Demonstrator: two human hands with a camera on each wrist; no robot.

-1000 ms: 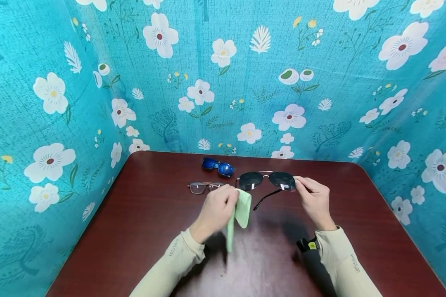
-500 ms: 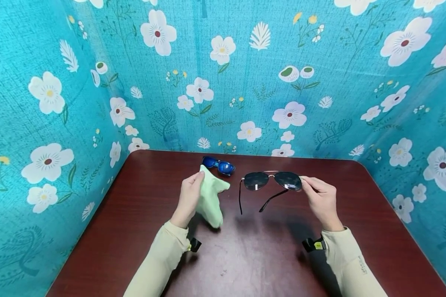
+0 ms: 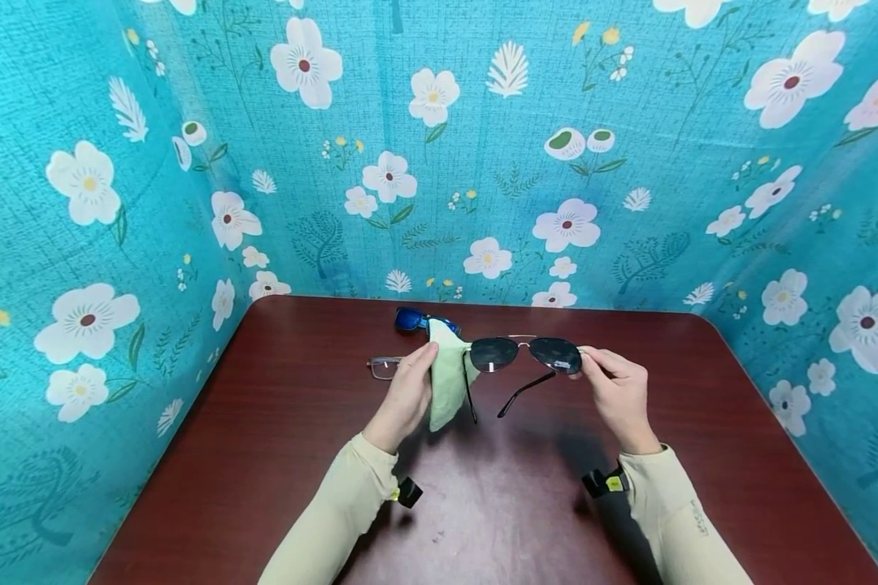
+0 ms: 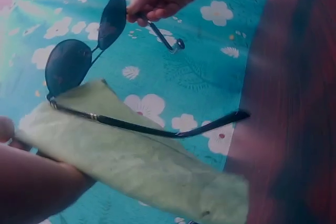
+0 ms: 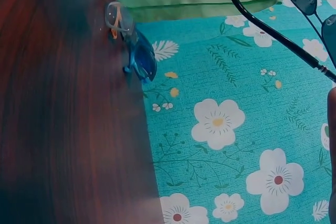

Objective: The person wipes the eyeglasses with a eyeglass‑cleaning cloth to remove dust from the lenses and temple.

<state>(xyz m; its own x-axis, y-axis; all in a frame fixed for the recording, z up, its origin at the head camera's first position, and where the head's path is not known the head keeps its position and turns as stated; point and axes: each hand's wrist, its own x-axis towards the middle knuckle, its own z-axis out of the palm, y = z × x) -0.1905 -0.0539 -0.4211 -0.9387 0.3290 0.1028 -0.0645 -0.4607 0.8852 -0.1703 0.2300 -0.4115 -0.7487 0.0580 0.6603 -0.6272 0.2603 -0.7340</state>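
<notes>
My right hand [image 3: 622, 394] pinches dark aviator sunglasses [image 3: 493, 355] by the hinge at their right end, holding them above the table with both temples folded out. My left hand [image 3: 404, 398] grips a light green cloth [image 3: 448, 382] by its edge, thumb on the near side. The cloth hangs right beside the left lens and temple of the sunglasses. In the left wrist view the temple crosses in front of the cloth [image 4: 136, 150]; whether they touch, I cannot tell. Only a sliver of the right hand shows in the right wrist view.
Blue-lensed sunglasses [image 3: 410, 319] lie at the back of the dark red table [image 3: 293, 455], partly behind the cloth. Clear eyeglasses [image 3: 384, 368] lie nearer, partly hidden by the left hand. A blue floral curtain [image 3: 439, 203] encloses the table's back and sides.
The left hand swung left with the cloth, then came back right, bringing it up against the sunglasses' left side. The right hand shifted slightly right and back, keeping its hold.
</notes>
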